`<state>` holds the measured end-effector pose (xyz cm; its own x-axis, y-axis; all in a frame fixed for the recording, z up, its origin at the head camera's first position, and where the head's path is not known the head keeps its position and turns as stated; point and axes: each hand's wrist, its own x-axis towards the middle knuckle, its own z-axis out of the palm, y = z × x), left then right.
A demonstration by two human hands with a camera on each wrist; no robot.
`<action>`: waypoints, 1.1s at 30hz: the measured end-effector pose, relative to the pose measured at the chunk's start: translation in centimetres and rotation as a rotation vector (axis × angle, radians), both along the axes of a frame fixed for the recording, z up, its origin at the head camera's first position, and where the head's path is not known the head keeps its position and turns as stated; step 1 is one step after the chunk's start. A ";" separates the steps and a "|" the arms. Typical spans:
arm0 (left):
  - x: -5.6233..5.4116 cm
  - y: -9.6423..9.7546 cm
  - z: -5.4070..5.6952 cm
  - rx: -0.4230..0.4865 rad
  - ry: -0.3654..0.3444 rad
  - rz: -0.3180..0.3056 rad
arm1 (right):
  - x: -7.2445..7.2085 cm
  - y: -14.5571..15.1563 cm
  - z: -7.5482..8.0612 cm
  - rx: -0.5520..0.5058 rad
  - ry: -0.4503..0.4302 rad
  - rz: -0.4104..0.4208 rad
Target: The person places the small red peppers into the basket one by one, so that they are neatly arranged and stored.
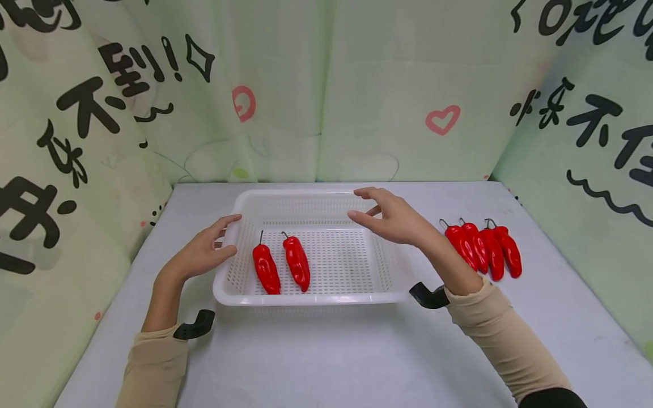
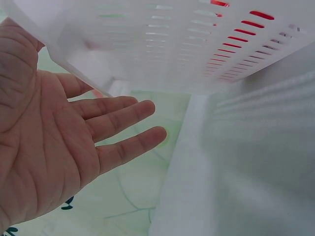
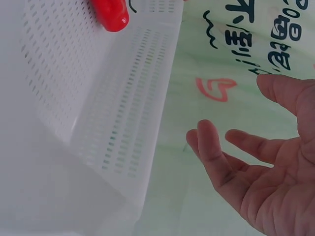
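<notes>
A white perforated basket [image 1: 326, 299] stands on the table in the head view. Inside, toward its left, lie two glossy red chili peppers [image 1: 266, 268] with dark, thin stems. My left hand [image 1: 204, 249] is at the basket's left side, its fingers loosely extended; in the left wrist view the fingers [image 2: 120, 152] hold nothing, and whether they touch the wall is unclear. Over the basket's right back part hovers my right hand [image 1: 390, 218], thumb and fingers apart. Nothing is between the right fingers [image 3: 212, 150] in the right wrist view.
Several more red peppers [image 1: 482, 249] lie side by side on the white table [image 1: 326, 362], right of the basket and beyond my right forearm. A pale green printed curtain [image 1: 377, 68] encloses the table at the back and both sides. Black straps [image 1: 196, 326] sit at the wrists.
</notes>
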<state>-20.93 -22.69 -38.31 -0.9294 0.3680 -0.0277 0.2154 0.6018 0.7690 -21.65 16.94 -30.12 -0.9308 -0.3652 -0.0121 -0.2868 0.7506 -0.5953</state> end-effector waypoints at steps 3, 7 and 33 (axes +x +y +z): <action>0.0 0.0 0.0 0.001 0.000 -0.001 | 0.0 0.6 0.0 -0.003 0.003 -0.013; 0.1 0.0 0.0 0.006 -0.006 0.003 | 0.1 1.4 0.0 0.004 0.005 -0.027; 0.2 0.1 0.3 0.015 -0.026 0.011 | 0.4 7.9 -1.9 0.094 -0.044 -0.195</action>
<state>-20.71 -22.59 -38.04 -0.9323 0.3588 -0.0464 0.1888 0.5920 0.7835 -21.28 24.83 -32.03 -0.9816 -0.1735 -0.0796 -0.1059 0.8419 -0.5291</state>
